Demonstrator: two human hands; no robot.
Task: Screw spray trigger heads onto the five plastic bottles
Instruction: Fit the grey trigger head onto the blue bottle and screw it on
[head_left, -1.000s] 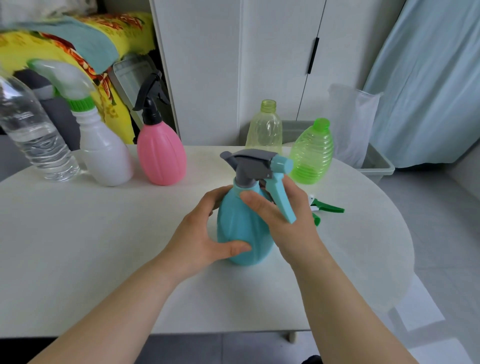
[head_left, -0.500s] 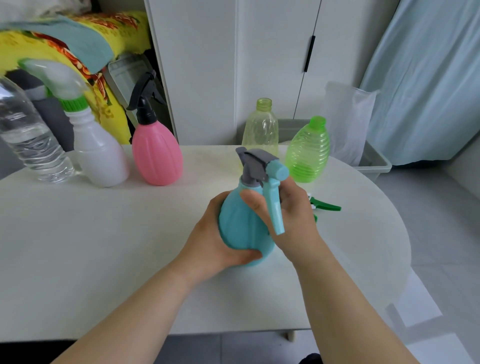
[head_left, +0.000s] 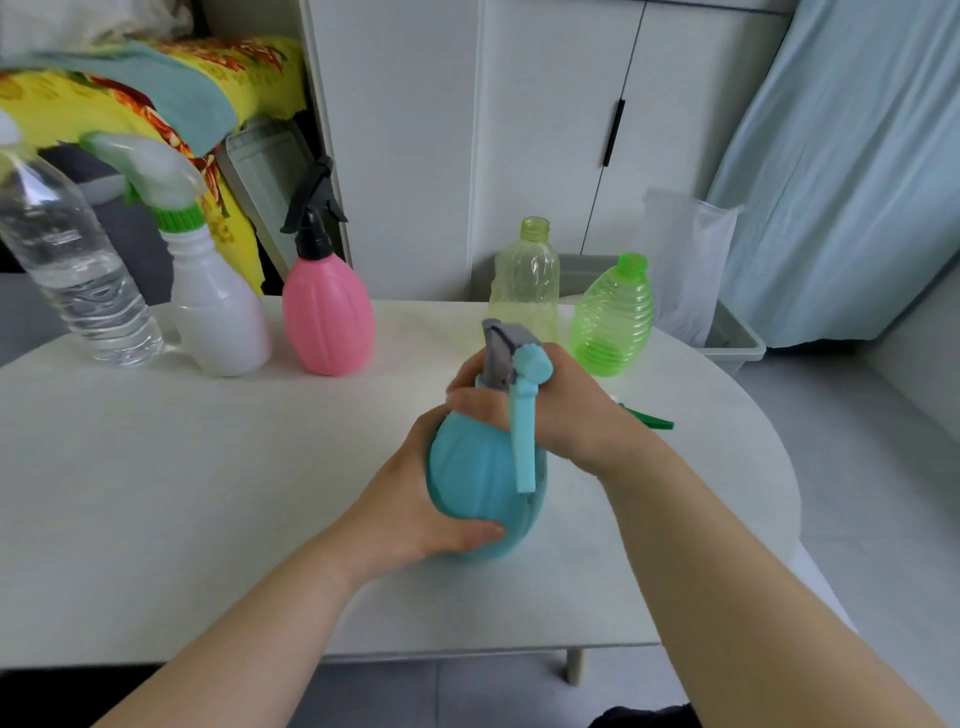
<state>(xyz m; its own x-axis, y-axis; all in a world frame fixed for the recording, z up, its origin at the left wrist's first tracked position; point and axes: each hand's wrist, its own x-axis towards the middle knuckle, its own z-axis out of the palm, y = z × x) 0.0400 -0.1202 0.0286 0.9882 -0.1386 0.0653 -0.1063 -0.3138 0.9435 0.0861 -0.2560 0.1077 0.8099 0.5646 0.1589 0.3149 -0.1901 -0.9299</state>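
Observation:
A teal bottle (head_left: 475, 480) stands mid-table with a grey and teal trigger head (head_left: 514, 364) on its neck, the lever pointing toward me. My left hand (head_left: 415, 512) wraps the bottle's body. My right hand (head_left: 563, 410) grips the neck and collar under the head. At the back left stand a pink bottle (head_left: 328, 317) with a black trigger head and a white bottle (head_left: 218, 317) with a green-collared head. Two headless bottles stand at the back right: a pale yellow one (head_left: 524, 286) and a green ribbed one (head_left: 613, 322). A green trigger head (head_left: 649, 420) lies behind my right hand.
A clear water bottle (head_left: 78, 270) stands at the table's far left. The white rounded table (head_left: 208, 493) ends close on the right. Behind it are a grey bin (head_left: 732, 332) with a plastic bag, white cupboard doors and a blue curtain.
The trigger head has turned on the teal bottle: its lever swung from pointing right to pointing toward me. My left hand slid lower around the body.

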